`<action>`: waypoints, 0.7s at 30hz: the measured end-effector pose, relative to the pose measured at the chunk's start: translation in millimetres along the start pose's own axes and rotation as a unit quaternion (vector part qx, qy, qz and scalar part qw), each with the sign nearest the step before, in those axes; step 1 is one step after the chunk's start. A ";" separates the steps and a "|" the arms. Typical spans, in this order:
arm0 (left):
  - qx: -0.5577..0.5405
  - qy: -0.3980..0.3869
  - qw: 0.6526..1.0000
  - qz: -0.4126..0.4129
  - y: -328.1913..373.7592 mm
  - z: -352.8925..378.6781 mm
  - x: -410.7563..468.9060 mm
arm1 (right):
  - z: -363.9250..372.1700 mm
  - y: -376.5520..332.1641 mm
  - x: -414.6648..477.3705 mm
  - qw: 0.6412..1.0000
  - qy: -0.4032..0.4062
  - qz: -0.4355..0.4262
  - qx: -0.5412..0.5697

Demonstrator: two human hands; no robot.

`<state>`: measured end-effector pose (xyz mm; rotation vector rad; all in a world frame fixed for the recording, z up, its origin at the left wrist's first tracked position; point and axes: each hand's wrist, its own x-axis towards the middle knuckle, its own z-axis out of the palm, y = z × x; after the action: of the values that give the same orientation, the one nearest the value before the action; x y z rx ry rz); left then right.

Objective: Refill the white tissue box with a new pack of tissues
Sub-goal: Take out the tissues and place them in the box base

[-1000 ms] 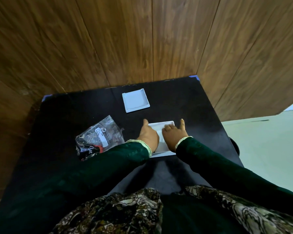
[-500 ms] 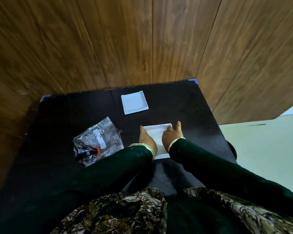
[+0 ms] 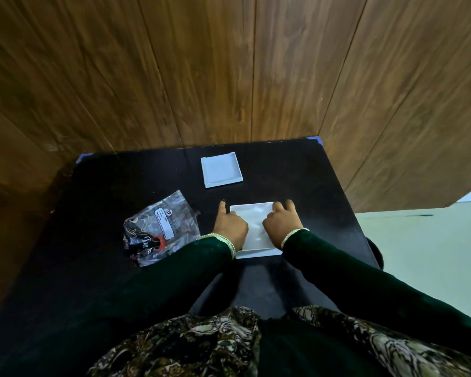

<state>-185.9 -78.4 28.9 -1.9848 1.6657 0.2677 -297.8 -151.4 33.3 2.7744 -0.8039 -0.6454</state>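
Observation:
The white tissue box [image 3: 253, 216] sits in the middle of the black table, its open top showing white tissues. My left hand [image 3: 230, 227] rests on its left side with fingers curled and the thumb stretched along the box's left edge. My right hand [image 3: 282, 224] presses on its right side, fingers at the far right corner. A square white lid [image 3: 221, 170] lies flat beyond the box, apart from it. An empty crumpled clear plastic wrapper [image 3: 159, 229] with black print lies to the left of my left hand.
The black table [image 3: 324, 202] stands against a wooden panel wall [image 3: 229, 77]. Its right edge drops to a pale floor [image 3: 419, 254]. Dark green sleeves and a patterned scarf fill the near part of the view.
My hands have shifted slightly on the box: the left thumb now points along the left edge, and the right fingers sit at the far corner. The view tilted a little.

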 end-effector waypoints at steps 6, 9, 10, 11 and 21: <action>-0.112 0.061 0.989 0.080 -13.4 12.6 -5.8 | 3.2 3.9 2.7 0.993 -0.064 0.008 0.103; -0.118 0.085 0.980 0.136 -12.0 22.1 -16.3 | 5.7 2.9 -1.7 0.980 -0.096 -0.007 0.171; -0.098 0.093 0.980 0.148 -10.7 27.5 -17.4 | 7.5 1.1 -4.4 0.978 -0.114 -0.020 0.173; -0.075 0.105 0.979 0.157 -10.1 31.7 -17.5 | 8.9 -1.2 -6.8 0.978 -0.129 -0.034 0.158; -0.079 0.160 0.974 0.141 -5.9 46.8 -14.2 | 12.2 -7.6 -13.3 0.995 -0.025 -0.077 0.051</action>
<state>-174.8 -41.7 -2.1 -1.9797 2.2001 0.1934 -309.9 -138.4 25.0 2.9471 -0.6532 -0.7232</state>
